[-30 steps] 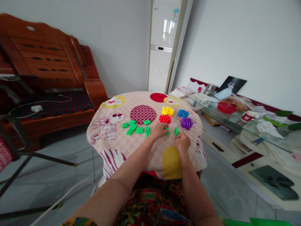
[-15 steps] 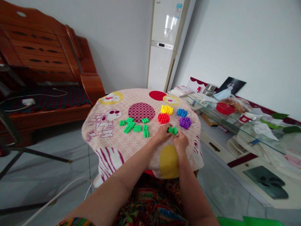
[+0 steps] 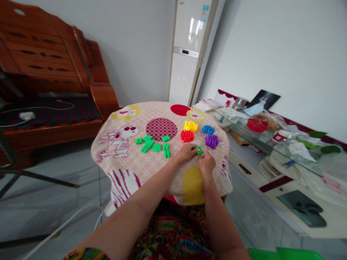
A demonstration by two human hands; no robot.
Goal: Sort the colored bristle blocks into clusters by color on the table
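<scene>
Green plastic building pieces [image 3: 199, 150] are pinched between my two hands near the right front of the table. My left hand [image 3: 187, 151] closes on them from the left, and my right hand [image 3: 207, 161] from the right; fingers partly cover them. Just beyond stand a red cluster of pieces [image 3: 187, 135] and a yellow cluster [image 3: 191, 126]. A blue cluster [image 3: 208, 129] and a purple cluster [image 3: 211, 141] sit to their right. Several loose green pieces [image 3: 156, 147] lie left of my hands.
A patterned cloth [image 3: 159, 169] covers the round table. To the right is a glass-topped cabinet [image 3: 271, 141] loaded with a red bowl [image 3: 257, 125], bags and papers. A wooden bench [image 3: 48, 68] stands left, and a tall white appliance [image 3: 185, 54] behind.
My hands have come closer together around the green pieces, which now look more compact. The whole view has shifted slightly. The colored clusters and loose green pieces stay in place.
</scene>
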